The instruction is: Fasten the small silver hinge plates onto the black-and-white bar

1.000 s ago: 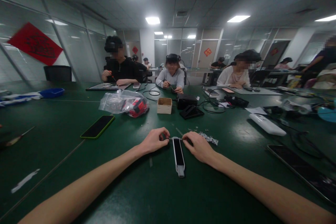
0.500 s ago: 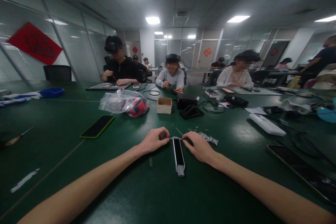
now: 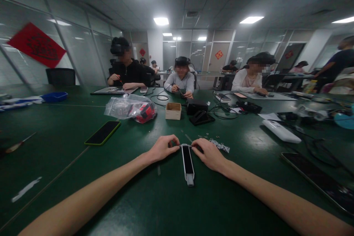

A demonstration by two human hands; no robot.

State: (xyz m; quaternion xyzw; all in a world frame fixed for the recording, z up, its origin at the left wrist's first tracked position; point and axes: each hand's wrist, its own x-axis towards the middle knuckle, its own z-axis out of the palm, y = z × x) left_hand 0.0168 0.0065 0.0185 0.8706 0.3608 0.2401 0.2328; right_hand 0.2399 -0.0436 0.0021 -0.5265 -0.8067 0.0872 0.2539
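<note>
A slim device (image 3: pixel 188 162) with a white frame, a long black face and a grey tip lies on the green table, tip towards me. At the left of its far end, my left hand (image 3: pixel 165 146) is closed, thumb and forefinger pinched together. My right hand (image 3: pixel 209 154) pinches at the right far corner. A thin metallic bit shows across that end between the fingertips. What exactly each hand grips is too small to make out. Just beyond my right hand lie flat grey perforated pieces (image 3: pixel 221 146) and a few tiny rings (image 3: pixel 217 136).
A phone in a green case (image 3: pixel 103 133) lies to the left, a screwdriver (image 3: pixel 20 143) farther left. Ahead are a clear plastic bag (image 3: pixel 129 107), a small open box (image 3: pixel 173 112) and a black stand (image 3: pixel 201 118). On the right lie a white case (image 3: pixel 280 131) and a dark phone (image 3: pixel 318 180). Co-workers sit opposite.
My left hand has shifted very slightly to the right, and the device's near tip a touch to the left. Both hands keep their pinch. A co-worker at right has moved a hand.
</note>
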